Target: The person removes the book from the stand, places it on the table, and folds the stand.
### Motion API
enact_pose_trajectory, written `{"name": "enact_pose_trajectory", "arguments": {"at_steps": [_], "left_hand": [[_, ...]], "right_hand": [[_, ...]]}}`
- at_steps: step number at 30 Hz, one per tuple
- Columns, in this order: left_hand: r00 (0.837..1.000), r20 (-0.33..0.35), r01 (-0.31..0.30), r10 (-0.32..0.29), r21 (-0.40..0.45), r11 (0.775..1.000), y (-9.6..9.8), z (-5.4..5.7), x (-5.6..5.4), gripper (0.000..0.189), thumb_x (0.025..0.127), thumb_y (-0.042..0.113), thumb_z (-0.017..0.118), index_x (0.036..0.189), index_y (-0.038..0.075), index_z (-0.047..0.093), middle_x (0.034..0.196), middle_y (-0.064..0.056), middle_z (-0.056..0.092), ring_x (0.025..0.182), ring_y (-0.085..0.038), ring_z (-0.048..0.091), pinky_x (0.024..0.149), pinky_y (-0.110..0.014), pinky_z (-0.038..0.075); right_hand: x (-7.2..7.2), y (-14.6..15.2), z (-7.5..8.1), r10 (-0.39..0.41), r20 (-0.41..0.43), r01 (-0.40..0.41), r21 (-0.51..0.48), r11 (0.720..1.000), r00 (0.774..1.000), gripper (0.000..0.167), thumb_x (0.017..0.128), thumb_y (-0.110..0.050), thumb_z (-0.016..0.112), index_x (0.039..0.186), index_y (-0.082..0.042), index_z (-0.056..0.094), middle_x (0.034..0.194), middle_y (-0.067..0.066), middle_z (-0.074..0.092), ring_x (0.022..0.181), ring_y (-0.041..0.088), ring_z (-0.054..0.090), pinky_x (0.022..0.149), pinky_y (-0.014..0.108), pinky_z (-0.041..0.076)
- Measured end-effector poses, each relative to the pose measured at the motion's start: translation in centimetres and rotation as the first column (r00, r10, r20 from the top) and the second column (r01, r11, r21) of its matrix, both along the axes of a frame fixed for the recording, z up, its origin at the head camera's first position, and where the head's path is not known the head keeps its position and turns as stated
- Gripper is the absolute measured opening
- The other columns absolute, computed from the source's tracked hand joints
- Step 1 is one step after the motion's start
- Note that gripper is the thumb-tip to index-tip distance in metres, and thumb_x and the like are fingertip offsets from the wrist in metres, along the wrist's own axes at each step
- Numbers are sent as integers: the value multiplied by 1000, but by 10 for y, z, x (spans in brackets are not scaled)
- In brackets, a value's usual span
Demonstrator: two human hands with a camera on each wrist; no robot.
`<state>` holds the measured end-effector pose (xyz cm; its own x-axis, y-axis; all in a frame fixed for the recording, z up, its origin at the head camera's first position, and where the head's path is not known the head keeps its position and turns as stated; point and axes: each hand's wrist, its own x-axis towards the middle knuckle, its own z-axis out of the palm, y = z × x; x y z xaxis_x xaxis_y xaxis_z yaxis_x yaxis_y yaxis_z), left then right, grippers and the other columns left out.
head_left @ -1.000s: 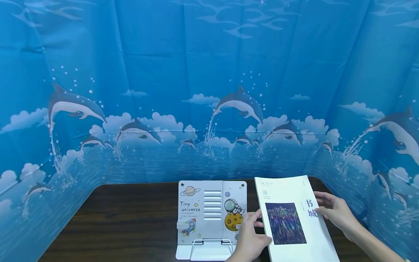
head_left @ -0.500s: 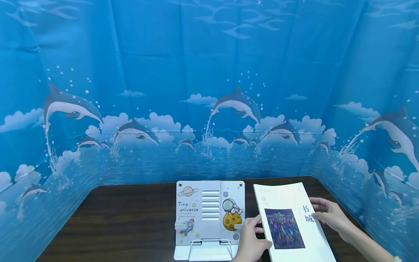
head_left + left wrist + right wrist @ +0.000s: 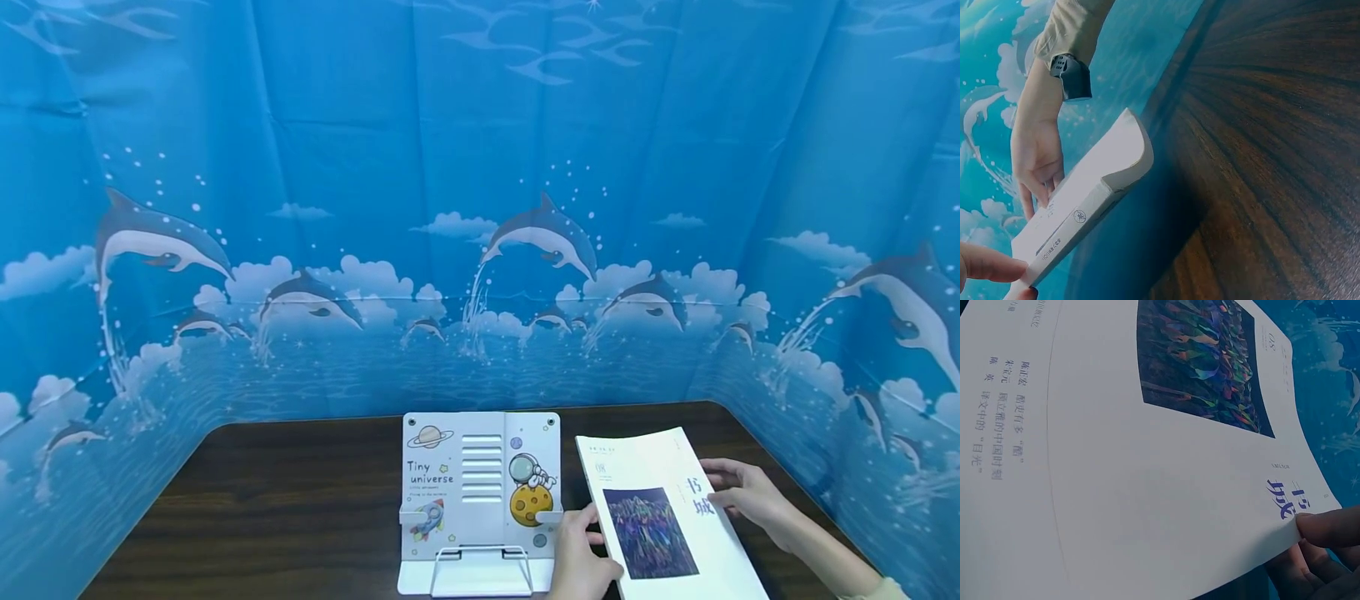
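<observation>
1 white book (image 3: 667, 518) is held over the dark table (image 3: 300, 500), right of the white stand (image 3: 482, 533). The left hand (image 3: 582, 557) pinches its spine side, the right hand (image 3: 750, 500) its opposite edge, both closed to its thickness. A blue dolphin-print curtain (image 3: 420, 208) hangs behind.

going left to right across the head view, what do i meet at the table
White rectangular stand printed with cartoon space pictures, the person's left hand, white paper magazine with a dark multicoloured cover picture, the person's right hand.
</observation>
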<state>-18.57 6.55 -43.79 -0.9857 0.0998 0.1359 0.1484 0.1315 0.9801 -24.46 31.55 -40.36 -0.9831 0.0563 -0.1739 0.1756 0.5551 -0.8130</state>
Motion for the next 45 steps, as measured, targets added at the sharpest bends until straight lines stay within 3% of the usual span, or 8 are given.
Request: {"name": "enact_pose_trajectory", "arguments": {"at_steps": [7, 20, 30, 39, 45], "left_hand": [[1000, 12, -12, 12, 13, 1000, 5, -4, -1, 61, 46, -18, 68, 106, -5, 61, 92, -3, 45, 69, -6, 52, 59, -20, 48], [996, 92, 0, -2, 18, 1000, 14, -8, -6, 65, 49, -19, 70, 112, -8, 57, 93, -4, 45, 71, -10, 50, 58, -21, 48], [994, 105, -23, 22, 7, 1000, 17, -15, -6, 66, 48, -21, 71, 111, -9, 58, 95, -6, 48, 71, -10, 52, 58, -22, 48], [992, 119, -31, 38, -60, 998, 16, -23, -6, 58, 49, -20, 72, 105, -9, 60, 92, -9, 48, 71, -13, 54, 59, -24, 49], [988, 148, -19, 34, -96, 995, 15, -28, -8, 55, 51, -19, 71, 104, -7, 61, 93, -11, 49, 71, -14, 56, 60, -25, 50]], "right_hand": [[-4, 4, -6, 9, 19, -9, -8, 1000, 1000, 55, 80, 2, 57, 129, 13, 35, 101, 16, 60, 76, 19, 58, 65, 36, 48], [-9, 12, -14, 3, 38, -2, -31, 1000, 999, 54, 78, 3, 58, 127, 14, 37, 98, 14, 60, 75, 19, 58, 64, 35, 48], [-10, 15, -25, 7, 49, -6, -35, 999, 999, 56, 76, 2, 61, 126, 14, 39, 101, 15, 60, 78, 19, 55, 64, 34, 44], [-9, 18, -36, 77, 38, -75, -44, 996, 996, 56, 76, 4, 59, 128, 15, 38, 102, 13, 60, 79, 22, 53, 64, 34, 42], [-12, 17, -41, 72, 47, -69, -56, 996, 996, 55, 75, 4, 61, 125, 15, 42, 101, 13, 61, 80, 21, 55, 65, 34, 44]]}}
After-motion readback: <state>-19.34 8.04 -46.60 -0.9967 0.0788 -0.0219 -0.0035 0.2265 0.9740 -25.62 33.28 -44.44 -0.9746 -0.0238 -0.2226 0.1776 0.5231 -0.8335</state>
